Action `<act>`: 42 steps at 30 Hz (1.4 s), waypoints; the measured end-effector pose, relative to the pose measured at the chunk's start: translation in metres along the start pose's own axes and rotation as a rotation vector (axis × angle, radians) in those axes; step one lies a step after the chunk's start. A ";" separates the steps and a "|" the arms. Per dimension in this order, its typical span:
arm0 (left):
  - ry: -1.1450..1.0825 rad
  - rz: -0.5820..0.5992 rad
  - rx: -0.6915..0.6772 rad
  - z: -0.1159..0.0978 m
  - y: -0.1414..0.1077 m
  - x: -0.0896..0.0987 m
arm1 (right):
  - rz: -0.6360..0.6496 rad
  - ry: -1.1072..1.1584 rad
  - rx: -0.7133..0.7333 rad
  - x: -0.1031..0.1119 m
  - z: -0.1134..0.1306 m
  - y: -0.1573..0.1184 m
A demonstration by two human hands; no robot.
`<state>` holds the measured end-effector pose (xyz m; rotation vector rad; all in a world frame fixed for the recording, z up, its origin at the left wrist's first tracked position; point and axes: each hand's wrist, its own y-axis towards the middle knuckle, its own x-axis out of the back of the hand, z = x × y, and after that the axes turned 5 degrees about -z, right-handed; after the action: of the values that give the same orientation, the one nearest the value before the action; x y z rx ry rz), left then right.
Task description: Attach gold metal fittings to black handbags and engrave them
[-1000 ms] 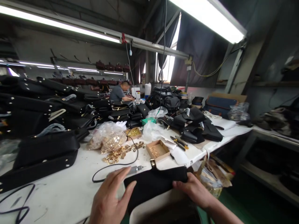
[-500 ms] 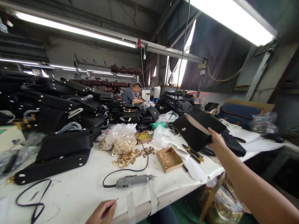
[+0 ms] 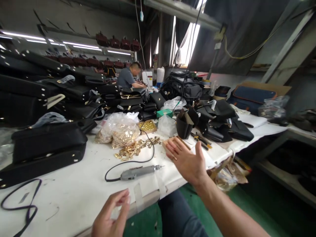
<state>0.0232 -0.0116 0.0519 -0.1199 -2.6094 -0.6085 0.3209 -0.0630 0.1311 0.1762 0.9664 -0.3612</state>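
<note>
My right hand [image 3: 189, 161] is stretched out flat, palm up, over the small cardboard box [image 3: 168, 144], and hides most of it. Tiny shiny flecks show near its fingers, too small to make out. At the table's front edge is my left hand [image 3: 112, 214], fingers bent and thumb apart, with nothing visible between them. Just beyond it lies a grey corded electric screwdriver [image 3: 138, 172], its bit pointing right. Gold metal fittings [image 3: 130, 148] are heaped behind the screwdriver. A curled black leather piece [image 3: 183, 126] stands behind my right hand.
A large black bag [image 3: 49, 144] lies at left, before piled black bags [image 3: 71, 95]. Clear plastic bags of fittings [image 3: 123, 130] and a box of gold parts [image 3: 147, 126] stand mid-table. Pliers [image 3: 201, 140] lie at right. A person [image 3: 127, 77] sits farther back.
My right hand has let go of the black bag at right and moved left over the cardboard box, opening flat. My left hand has risen slightly and its fingers have parted. The view has tilted down.
</note>
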 end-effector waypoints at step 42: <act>0.206 0.290 -0.584 -0.177 0.024 -0.014 | 0.194 0.568 -0.437 -0.071 -0.082 -0.075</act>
<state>0.1129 -0.0672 0.1962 -0.5721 -2.0930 -1.1808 0.1929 -0.0918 0.1444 -0.0333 1.5493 0.0960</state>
